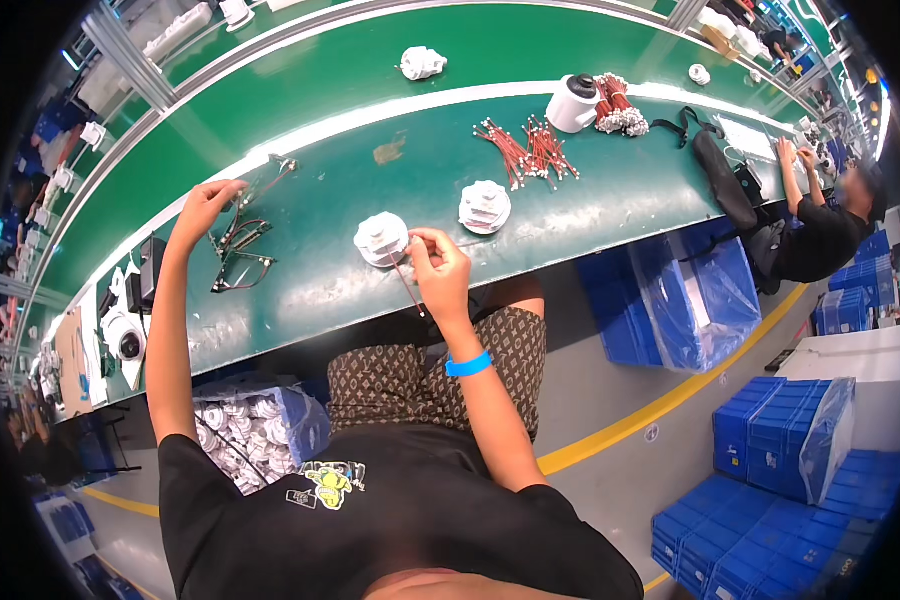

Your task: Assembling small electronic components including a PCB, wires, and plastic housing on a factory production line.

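Note:
My right hand pinches a thin red wire that hangs toward the bench's near edge. Its fingertips are at the side of a round white plastic housing lying on the green bench. A second white housing sits just right of that hand. My left hand is stretched out to the far left with thumb and fingers pressed together. What it pinches, if anything, is too small to make out. Close by lie several dark cables and a small connector piece.
Bundles of red wires lie beyond, beside a white bottle with a black cap. Another white part rests on the conveyor belt. Below the bench stand a bin of white parts and a blue crate. A co-worker sits right.

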Available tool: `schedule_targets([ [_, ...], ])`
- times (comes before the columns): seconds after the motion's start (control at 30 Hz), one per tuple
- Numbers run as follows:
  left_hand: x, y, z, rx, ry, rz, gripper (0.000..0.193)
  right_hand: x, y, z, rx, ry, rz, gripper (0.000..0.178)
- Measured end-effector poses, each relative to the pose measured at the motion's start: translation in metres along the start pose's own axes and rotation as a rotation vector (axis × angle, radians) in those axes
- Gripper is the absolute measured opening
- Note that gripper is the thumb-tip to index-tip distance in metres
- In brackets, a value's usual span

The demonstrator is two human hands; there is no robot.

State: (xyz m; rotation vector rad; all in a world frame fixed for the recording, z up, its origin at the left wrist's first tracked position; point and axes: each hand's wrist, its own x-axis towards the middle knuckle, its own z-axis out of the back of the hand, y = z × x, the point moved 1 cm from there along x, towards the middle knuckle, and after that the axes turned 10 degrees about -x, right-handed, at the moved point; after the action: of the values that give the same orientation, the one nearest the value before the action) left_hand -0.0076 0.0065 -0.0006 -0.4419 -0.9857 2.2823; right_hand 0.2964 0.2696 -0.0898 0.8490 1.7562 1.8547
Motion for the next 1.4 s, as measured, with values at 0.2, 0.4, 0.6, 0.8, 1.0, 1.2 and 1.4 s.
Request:
schedule_targets([
  [0.2, -0.011, -0.025, 0.007, -0.234, 0.044, 0.003, 0.031, -0.001, -0.001, -0.001, 0.026, 0.021, -0.019, 0.012],
  [0.4, -0.029, -0.048, 0.029, -0.493, -0.030, 0.053, 0.034, 0.000, 0.001, 0.000, 0.004, 0.016, -0.014, 0.012],
  [0.6, -0.046, -0.067, 0.036, -0.430, -0.138, -0.137, 0.035, -0.002, 0.001, 0.000, 0.012, 0.013, -0.004, 0.014],
  [0.8, -0.046, -0.077, -0.038, -0.897, 0.001, -0.066, 0.031, 0.009, 0.001, 0.008, 0.206, 0.143, -0.073, 0.020],
  [1.0, -0.024, -0.058, -0.139, -1.173, 0.251, 0.170, 0.035, 0.012, -0.006, 0.012, 0.346, 0.183, -0.090, 0.019],
  [1.2, 0.000, -0.057, -0.164, -1.116, 0.414, 0.073, 0.040, 0.031, 0.012, 0.013, 0.161, 0.191, -0.091, 0.020],
  [1.4, 0.005, -0.055, -0.174, -1.387, 0.341, 0.072, 0.048, 0.061, 0.073, -0.027, -0.514, 0.144, 0.267, 0.010],
])
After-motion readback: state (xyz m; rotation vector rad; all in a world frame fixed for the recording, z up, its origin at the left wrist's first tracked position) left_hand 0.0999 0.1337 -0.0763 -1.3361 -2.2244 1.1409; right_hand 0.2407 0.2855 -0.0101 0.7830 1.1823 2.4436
